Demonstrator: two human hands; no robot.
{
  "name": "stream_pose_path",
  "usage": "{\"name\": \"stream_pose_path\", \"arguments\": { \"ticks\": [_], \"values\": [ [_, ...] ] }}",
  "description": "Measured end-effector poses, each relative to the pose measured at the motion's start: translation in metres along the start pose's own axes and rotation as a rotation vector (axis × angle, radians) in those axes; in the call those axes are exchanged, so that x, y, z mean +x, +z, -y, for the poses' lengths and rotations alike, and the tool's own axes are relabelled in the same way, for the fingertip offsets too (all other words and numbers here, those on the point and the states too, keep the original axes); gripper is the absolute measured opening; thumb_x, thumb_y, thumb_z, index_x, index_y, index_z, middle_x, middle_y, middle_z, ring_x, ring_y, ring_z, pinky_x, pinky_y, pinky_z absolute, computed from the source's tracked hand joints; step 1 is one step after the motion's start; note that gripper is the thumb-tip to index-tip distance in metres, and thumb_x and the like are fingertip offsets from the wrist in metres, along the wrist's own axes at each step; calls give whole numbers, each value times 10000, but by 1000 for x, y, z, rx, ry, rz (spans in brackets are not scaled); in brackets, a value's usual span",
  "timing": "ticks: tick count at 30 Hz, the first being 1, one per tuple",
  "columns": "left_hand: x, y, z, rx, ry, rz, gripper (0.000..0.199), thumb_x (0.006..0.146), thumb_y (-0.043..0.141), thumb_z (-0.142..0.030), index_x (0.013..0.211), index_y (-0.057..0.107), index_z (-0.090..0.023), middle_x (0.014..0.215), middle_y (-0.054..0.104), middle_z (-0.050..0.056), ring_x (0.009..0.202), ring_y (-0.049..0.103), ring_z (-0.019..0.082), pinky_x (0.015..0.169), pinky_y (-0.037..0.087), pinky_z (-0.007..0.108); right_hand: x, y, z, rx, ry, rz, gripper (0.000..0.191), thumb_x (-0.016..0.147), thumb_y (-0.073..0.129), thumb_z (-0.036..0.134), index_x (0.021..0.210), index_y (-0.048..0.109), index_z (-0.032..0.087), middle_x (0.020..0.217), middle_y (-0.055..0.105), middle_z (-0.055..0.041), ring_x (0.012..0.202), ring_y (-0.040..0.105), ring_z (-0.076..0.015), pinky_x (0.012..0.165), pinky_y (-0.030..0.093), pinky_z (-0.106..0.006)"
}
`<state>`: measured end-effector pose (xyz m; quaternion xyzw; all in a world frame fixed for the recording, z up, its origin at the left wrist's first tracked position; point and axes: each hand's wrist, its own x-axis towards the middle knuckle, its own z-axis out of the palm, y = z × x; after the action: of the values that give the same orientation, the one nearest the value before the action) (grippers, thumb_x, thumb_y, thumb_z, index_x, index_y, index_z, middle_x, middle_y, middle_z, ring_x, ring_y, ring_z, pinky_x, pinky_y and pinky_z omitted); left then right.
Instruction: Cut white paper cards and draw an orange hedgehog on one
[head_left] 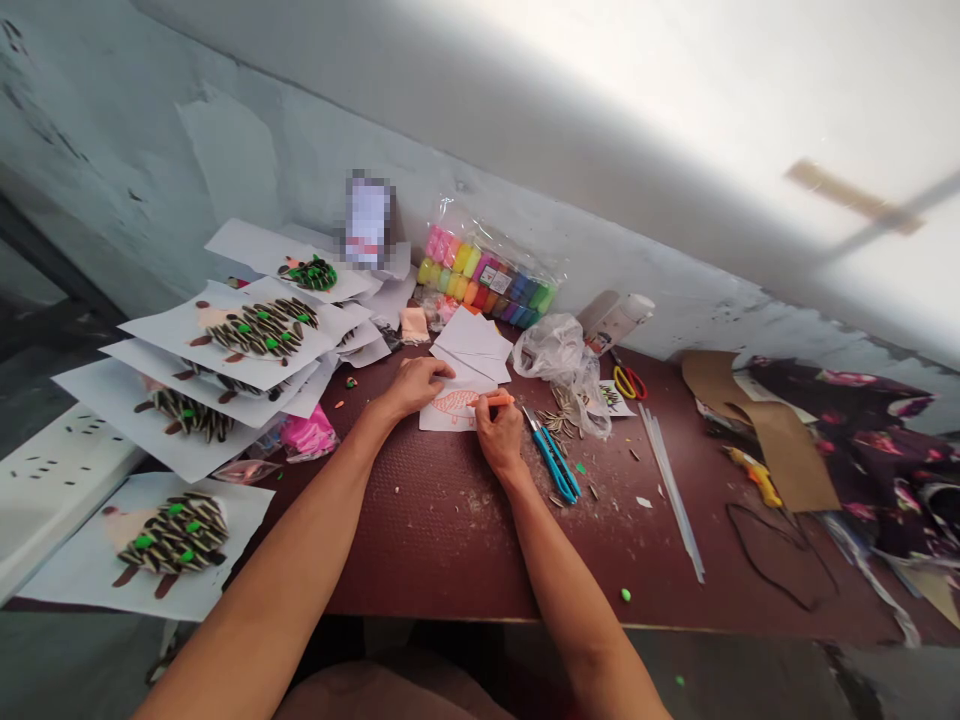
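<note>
While the right hand (501, 430) grasps an orange pen (491, 401) over a small white paper with an orange outline drawing (448, 410), the left hand (415, 385) rests on the paper's far left part, fingers loosely bent, gripping nothing. Just right lie scattered striped seeds (564, 418) and a blue-handled cutting tool (553, 460). Beyond sits a clear pack of multicoloured clay (487, 270); at left, seed-covered hedgehog pictures on white sheets (259, 330) are stacked on the dark red table (435, 540).

The screen (368, 222) at eleven o'clock was pixelated; the floral cloth (862, 440) at three o'clock ran off the edge.
</note>
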<state>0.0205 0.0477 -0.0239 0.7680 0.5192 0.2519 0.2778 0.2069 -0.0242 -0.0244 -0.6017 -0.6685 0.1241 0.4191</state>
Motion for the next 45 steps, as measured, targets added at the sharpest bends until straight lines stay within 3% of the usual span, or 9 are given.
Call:
{"name": "stream_pose_path", "arguments": {
  "ticks": [21, 42, 45],
  "values": [
    [1, 2, 3, -24, 1, -7, 366, 753, 573, -106, 1038, 780, -206, 1115, 779, 46, 1048, 699, 228, 1035, 481, 346, 1, 0, -1, -72, -22, 2, 200, 907, 477, 336, 751, 534, 225, 675, 642, -23, 568, 568, -159, 590, 403, -261],
    [1, 2, 5, -34, 3, -6, 368, 749, 570, -108, 1038, 778, -201, 1118, 779, 50, 1049, 698, 231, 1034, 484, 359, 0, -1, 1, -1, -4, 45, 234, 907, 461, 359, 732, 542, 227, 665, 673, -33, 559, 596, -161, 582, 425, -264],
    [1, 3, 5, -45, 1, -10, 370, 746, 568, -103, 1034, 777, -206, 1114, 781, 45, 1040, 701, 225, 1032, 486, 358, 2, -5, 3, 41, 27, -8, 232, 903, 448, 367, 733, 531, 232, 668, 680, -36, 593, 625, -173, 596, 447, -268]
  ]
}}
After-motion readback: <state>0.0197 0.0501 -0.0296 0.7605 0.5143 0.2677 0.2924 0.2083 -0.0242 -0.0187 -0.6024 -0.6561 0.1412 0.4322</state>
